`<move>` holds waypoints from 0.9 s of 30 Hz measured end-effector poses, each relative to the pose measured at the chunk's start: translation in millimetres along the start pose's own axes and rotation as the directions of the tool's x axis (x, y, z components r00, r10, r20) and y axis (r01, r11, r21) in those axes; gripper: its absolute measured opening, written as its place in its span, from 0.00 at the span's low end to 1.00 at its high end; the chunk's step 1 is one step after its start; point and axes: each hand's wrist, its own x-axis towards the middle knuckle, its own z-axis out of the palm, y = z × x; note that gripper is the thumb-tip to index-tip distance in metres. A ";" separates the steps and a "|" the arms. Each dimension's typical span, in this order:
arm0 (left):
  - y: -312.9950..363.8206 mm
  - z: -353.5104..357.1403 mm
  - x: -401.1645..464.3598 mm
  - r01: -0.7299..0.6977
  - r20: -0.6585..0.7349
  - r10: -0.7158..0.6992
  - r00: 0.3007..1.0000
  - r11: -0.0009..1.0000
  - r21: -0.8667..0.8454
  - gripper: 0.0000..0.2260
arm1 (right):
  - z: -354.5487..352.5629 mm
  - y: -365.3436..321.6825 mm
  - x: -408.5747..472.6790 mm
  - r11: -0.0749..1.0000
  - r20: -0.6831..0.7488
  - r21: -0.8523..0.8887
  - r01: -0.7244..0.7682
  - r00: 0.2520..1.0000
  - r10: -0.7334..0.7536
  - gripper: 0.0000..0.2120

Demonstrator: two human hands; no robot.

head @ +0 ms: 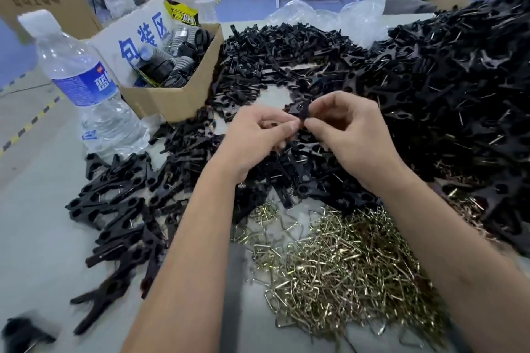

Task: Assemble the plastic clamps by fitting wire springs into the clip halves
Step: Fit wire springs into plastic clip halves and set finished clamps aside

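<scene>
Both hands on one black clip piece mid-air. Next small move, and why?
Probably press the parts together between the fingertips: left hand and right hand both pinch the black clip above the pile. Whether a wire spring is already in it cannot be told.

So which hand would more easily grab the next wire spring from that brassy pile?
Probably the right hand: the wire spring pile lies mostly under the right forearm. Both hands, left hand included, currently pinch the black clip piece.
</scene>
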 end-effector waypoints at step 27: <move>-4.8 11.7 -20.1 -0.122 0.124 0.134 0.983 0.987 -0.104 0.21 | -1.8 23.8 -37.4 0.994 -0.046 0.106 0.002 0.999 0.003 0.09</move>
